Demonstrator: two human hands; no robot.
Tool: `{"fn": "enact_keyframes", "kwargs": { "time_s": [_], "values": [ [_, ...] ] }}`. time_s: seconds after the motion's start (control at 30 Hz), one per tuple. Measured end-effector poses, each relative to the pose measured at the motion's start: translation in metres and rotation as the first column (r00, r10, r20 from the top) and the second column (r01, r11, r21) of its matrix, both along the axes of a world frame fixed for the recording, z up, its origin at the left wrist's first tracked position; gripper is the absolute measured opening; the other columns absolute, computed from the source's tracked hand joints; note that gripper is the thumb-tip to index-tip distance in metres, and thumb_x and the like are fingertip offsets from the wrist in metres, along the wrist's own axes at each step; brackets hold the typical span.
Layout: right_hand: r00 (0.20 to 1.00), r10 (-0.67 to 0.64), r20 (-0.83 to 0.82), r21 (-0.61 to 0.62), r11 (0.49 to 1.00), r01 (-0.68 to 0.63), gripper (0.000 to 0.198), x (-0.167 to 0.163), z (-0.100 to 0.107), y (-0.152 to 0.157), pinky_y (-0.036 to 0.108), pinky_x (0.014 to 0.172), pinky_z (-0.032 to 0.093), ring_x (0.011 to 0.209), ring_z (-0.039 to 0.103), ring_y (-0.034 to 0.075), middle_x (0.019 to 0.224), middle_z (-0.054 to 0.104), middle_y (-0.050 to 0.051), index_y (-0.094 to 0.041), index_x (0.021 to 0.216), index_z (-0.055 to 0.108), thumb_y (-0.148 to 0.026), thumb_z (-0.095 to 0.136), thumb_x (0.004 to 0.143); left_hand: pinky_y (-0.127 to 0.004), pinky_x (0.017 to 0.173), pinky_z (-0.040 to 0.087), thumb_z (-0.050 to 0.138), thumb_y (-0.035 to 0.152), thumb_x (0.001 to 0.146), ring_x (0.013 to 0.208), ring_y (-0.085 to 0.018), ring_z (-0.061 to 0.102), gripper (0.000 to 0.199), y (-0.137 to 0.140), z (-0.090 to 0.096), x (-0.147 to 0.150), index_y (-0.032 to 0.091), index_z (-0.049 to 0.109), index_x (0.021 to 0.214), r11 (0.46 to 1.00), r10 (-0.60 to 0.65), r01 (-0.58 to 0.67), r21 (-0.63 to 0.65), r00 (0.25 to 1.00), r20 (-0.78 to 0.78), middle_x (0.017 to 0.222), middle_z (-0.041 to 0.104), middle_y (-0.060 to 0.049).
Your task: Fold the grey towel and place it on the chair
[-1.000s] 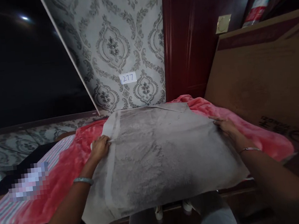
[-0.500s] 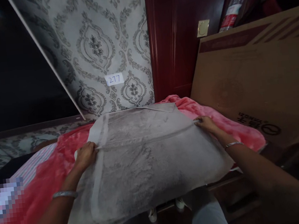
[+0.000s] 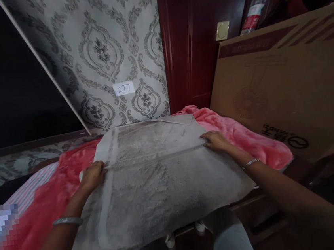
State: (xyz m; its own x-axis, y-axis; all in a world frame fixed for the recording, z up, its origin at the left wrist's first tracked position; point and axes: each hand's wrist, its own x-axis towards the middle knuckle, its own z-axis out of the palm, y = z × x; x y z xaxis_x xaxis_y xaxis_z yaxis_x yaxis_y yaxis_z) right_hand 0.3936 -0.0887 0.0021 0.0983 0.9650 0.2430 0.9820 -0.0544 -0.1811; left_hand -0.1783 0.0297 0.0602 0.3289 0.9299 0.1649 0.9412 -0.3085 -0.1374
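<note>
A large grey cloth (image 3: 162,189) with a pale band along its left side lies spread out in front of me, and a crease runs across it from left to right. At the left end of that crease, my left hand (image 3: 94,174) is closed on the cloth with curled fingers. My right hand (image 3: 215,140) rests on the cloth near the crease's right end, its fingers stretched out to the left. Part of the cloth's near edge hangs over my legs. A bracelet shows on each wrist.
Under the cloth lies a pink plush blanket (image 3: 264,146), with a striped cloth (image 3: 32,187) at the left. A dark screen (image 3: 15,77) stands on the left. To the right are a big cardboard box (image 3: 285,84) and a plastic bottle (image 3: 253,12). Patterned wallpaper (image 3: 101,48) rises behind.
My right hand has let go of the crease at the cloth's right side and moved left onto the cloth, its fingers straighter. My left hand keeps its place on the cloth.
</note>
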Motion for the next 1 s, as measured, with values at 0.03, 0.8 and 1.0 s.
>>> {"fn": "enact_keyframes", "kwargs": {
  "time_s": [0.03, 0.8, 1.0],
  "values": [
    [0.999, 0.034, 0.021, -0.019, 0.999, -0.034, 0.050, -0.008, 0.001, 0.003, 0.044, 0.110, 0.038, 0.128, 0.055, 0.029, 0.135, 0.065, 0.013, -0.021, 0.132, 0.066, -0.022, 0.068, 0.083, -0.042, 0.089, 0.052, 0.050, 0.023, 0.089, 0.109, -0.032, 0.067, 0.024, 0.000, 0.000, 0.000, 0.018, 0.070, 0.102, 1.000, -0.009, 0.009, -0.006, 1.000, -0.001, 0.110, 0.071, -0.016],
    [0.983, 0.041, -0.177, 0.341, 0.940, 0.022, 0.019, -0.029, 0.016, -0.100, 0.044, 0.089, 0.053, 0.095, 0.068, 0.030, 0.098, 0.074, 0.011, -0.024, 0.092, 0.067, -0.027, 0.051, 0.082, -0.044, 0.095, 0.047, 0.046, 0.023, 0.091, 0.109, -0.032, 0.065, 0.022, -0.097, 0.042, -0.024, 0.017, 0.066, 0.099, 0.976, -0.075, 0.053, 0.213, 0.993, 0.095, 0.105, 0.071, -0.015],
    [0.996, -0.032, -0.088, 0.420, 0.905, 0.066, 0.020, -0.040, 0.065, -0.123, 0.037, 0.088, 0.050, 0.098, 0.066, 0.027, 0.103, 0.072, 0.015, -0.020, 0.096, 0.064, -0.023, 0.047, 0.084, -0.041, 0.093, 0.050, 0.047, 0.026, 0.091, 0.103, -0.030, 0.065, 0.017, -0.110, 0.066, -0.028, 0.018, 0.062, 0.097, 0.969, 0.002, -0.035, 0.246, 0.991, 0.134, 0.103, 0.070, -0.012]
  ]
}}
